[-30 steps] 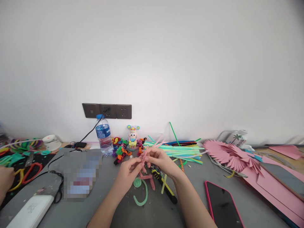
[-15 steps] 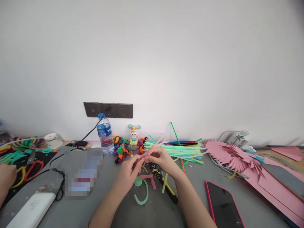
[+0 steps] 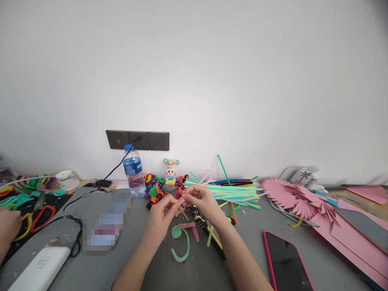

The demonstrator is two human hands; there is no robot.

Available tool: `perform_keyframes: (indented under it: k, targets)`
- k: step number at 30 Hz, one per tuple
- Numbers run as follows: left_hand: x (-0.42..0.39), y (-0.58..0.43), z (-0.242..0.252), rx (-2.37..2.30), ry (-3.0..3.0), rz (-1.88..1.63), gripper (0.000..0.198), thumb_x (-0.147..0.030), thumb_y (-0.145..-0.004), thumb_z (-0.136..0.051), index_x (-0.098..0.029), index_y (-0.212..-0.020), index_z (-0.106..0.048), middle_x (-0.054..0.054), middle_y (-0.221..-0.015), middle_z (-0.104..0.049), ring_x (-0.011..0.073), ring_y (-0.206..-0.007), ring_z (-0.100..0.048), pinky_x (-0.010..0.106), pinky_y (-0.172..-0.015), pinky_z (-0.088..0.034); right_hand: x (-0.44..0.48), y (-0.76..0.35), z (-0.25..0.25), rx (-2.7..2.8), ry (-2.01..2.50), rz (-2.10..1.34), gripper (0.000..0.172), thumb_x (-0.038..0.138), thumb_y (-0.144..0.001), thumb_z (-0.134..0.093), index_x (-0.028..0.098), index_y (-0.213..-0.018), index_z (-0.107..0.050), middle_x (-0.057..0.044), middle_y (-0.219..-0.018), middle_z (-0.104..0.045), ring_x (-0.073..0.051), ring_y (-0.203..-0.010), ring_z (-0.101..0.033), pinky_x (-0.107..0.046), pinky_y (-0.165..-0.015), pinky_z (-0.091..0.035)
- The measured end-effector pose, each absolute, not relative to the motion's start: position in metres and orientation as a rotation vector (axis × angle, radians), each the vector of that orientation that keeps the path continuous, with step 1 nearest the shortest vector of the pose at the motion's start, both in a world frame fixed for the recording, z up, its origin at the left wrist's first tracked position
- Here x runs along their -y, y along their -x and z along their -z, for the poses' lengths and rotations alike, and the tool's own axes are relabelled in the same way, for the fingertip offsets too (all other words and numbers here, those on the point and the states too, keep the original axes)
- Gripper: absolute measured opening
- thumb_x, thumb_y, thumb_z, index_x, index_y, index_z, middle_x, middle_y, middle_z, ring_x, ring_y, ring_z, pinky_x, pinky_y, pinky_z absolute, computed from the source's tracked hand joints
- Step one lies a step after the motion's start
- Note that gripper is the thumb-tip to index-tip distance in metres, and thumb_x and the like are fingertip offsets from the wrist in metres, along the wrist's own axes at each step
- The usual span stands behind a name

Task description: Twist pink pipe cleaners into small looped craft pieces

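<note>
A pink pipe cleaner (image 3: 182, 199) is pinched between the fingertips of both hands, above the middle of the table. My left hand (image 3: 163, 212) grips it from the left with fingers curled. My right hand (image 3: 201, 202) holds it from the right, thumb against the fingers. Below them on the table lie a green pipe cleaner (image 3: 188, 242) with one end coiled into a disc, and a bent pink piece (image 3: 195, 232). Pliers with yellow and black handles (image 3: 209, 232) lie partly beneath my right wrist, their jaws mostly hidden.
Behind my hands lies a bundle of pipe cleaners (image 3: 236, 193) beside a small figurine (image 3: 170, 178). A water bottle (image 3: 133, 173) stands left of them. A phone (image 3: 286, 262) and pink folded paper (image 3: 297, 200) are at right. Another person's hand (image 3: 9, 226) is near scissors (image 3: 44, 218).
My fingertips have shifted slightly left and down, and my hands have turned a little around the pink pipe cleaner. More of the pliers' second handle shows beyond my right wrist.
</note>
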State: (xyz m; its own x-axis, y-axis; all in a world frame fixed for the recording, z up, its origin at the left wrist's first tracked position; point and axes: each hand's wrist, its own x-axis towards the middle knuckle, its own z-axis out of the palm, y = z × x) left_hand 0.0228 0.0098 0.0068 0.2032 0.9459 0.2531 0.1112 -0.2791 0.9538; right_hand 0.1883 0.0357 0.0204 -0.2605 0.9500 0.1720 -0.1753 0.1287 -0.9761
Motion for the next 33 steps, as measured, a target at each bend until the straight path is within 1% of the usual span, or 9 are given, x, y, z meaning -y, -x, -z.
perform_keyframes:
  k: [4, 9, 13, 16, 18, 20, 23, 27, 33]
  targets:
    - [-0.012, -0.022, -0.006, -1.057, -1.597, -1.221, 0.022, -0.037, -0.085, -0.06, -0.019, -0.074, -0.063, 0.002, -0.069, -0.066, 0.0148, -0.062, -0.057, 0.021, -0.06, -0.046, -0.034, -0.187, -0.022, 1.349, 0.826, -1.364, 0.029, 0.042, -0.071, -0.075, 0.018, -0.07, -0.06, 0.001, -0.069, -0.065, -0.013, -0.063, -0.062, -0.025, -0.061, -0.05]
    - [-0.016, -0.021, -0.003, -1.047, -1.512, -1.249, 0.025, -0.041, -0.082, -0.062, -0.018, -0.073, -0.063, 0.002, -0.066, -0.067, 0.0162, -0.062, -0.059, 0.022, -0.058, -0.046, -0.033, -0.186, -0.023, 1.418, 0.778, -1.354, 0.027, 0.038, -0.067, -0.079, 0.018, -0.072, -0.062, -0.001, -0.078, -0.066, -0.017, -0.074, -0.063, -0.031, -0.073, -0.052]
    - [-0.018, -0.019, -0.003, -1.029, -1.46, -1.187, 0.027, -0.043, -0.078, -0.066, -0.017, -0.069, -0.065, 0.002, -0.063, -0.067, 0.0169, -0.062, -0.061, 0.024, -0.06, -0.047, -0.034, -0.185, -0.021, 1.434, 0.783, -1.283, 0.026, 0.036, -0.068, -0.079, 0.019, -0.073, -0.06, 0.0, -0.077, -0.063, -0.016, -0.071, -0.062, -0.03, -0.07, -0.051]
    - [-0.016, -0.018, -0.009, -0.943, -1.363, -1.056, 0.035, -0.045, -0.077, -0.067, -0.016, -0.057, -0.064, 0.001, -0.057, -0.063, 0.0194, -0.068, -0.065, 0.025, -0.065, -0.048, -0.031, -0.188, -0.023, 1.503, 0.732, -1.275, 0.022, 0.034, -0.074, -0.076, 0.019, -0.078, -0.059, 0.001, -0.076, -0.06, -0.015, -0.071, -0.06, -0.028, -0.068, -0.049]
    - [-0.013, -0.017, -0.013, -0.901, -1.291, -0.958, 0.04, -0.046, -0.077, -0.067, -0.015, -0.052, -0.064, 0.002, -0.055, -0.062, 0.0203, -0.071, -0.065, 0.025, -0.065, -0.048, -0.028, -0.191, -0.027, 1.551, 0.685, -1.322, 0.019, 0.032, -0.077, -0.073, 0.019, -0.083, -0.06, 0.0, -0.077, -0.059, -0.015, -0.073, -0.06, -0.028, -0.07, -0.049]
    - [-0.01, -0.016, -0.015, -0.864, -1.216, -0.877, 0.04, -0.046, -0.076, -0.068, -0.014, -0.052, -0.067, 0.004, -0.058, -0.063, 0.02, -0.073, -0.065, 0.024, -0.064, -0.048, -0.025, -0.194, -0.031, 1.578, 0.644, -1.377, 0.017, 0.03, -0.079, -0.072, 0.019, -0.085, -0.061, 0.0, -0.079, -0.059, -0.015, -0.076, -0.06, -0.029, -0.073, -0.049]
    - [-0.007, -0.015, -0.015, -0.791, -1.087, -0.809, 0.038, -0.044, -0.075, -0.072, -0.012, -0.055, -0.07, 0.007, -0.063, -0.066, 0.0176, -0.073, -0.064, 0.021, -0.061, -0.046, -0.022, -0.196, -0.035, 1.576, 0.604, -1.451, 0.017, 0.028, -0.078, -0.074, 0.017, -0.081, -0.061, 0.0, -0.079, -0.059, -0.013, -0.074, -0.059, -0.027, -0.071, -0.049]
    - [-0.006, -0.016, -0.012, -0.74, -0.932, -0.782, 0.031, -0.041, -0.07, -0.077, -0.011, -0.068, -0.075, 0.005, -0.06, -0.065, 0.0114, -0.059, -0.058, 0.018, -0.051, -0.041, -0.021, -0.196, -0.035, 1.526, 0.603, -1.528, 0.018, 0.027, -0.075, -0.076, 0.017, -0.078, -0.061, 0.001, -0.077, -0.06, -0.011, -0.068, -0.059, -0.025, -0.066, -0.048]
    - [-0.005, -0.021, -0.011, -0.687, -0.889, -0.783, 0.032, -0.038, -0.073, -0.077, -0.01, -0.059, -0.07, 0.003, -0.055, -0.06, 0.006, -0.048, -0.048, 0.018, -0.049, -0.038, -0.023, -0.2, -0.033, 1.498, 0.628, -1.538, 0.017, 0.026, -0.073, -0.077, 0.016, -0.076, -0.064, -0.001, -0.078, -0.067, -0.012, -0.067, -0.062, -0.025, -0.064, -0.05]
